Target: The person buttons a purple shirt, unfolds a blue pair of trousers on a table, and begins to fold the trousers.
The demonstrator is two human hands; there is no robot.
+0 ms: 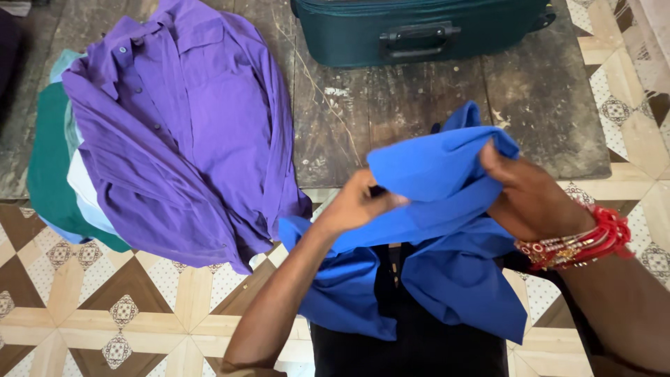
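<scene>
Your left hand (359, 202) was raised at centre, forearm running up from the near edge, wrist bent, fingers (384, 201) curled shut and pinching a fold of the blue garment (426, 230). Your right hand (527, 199) came in from the near right, back of the hand toward the camera, fingers closed over the garment's upper right edge. Red and white bangles (583, 241) sat on that wrist.

The blue garment was held up between both hands, off the floor. Its top fold stretched from one hand to the other; the rest hung down in loose folds over your dark clothing (419, 335) at the near edge.

To the left lay a purple shirt (188, 132), spread open, collar and button row toward the far left. It rested on top of a pile: a green cloth (49, 174) and a pale blue cloth (84, 195) showed at its left edge. The pile lay partly on a worn dark wooden board (391, 119) and partly on the patterned tile floor (125, 307).

At the far edge, on the board, stood a teal suitcase (419, 28), zipped shut, black handle (419, 38) facing you. You could not see what was in it. It was well apart from both hands.
</scene>
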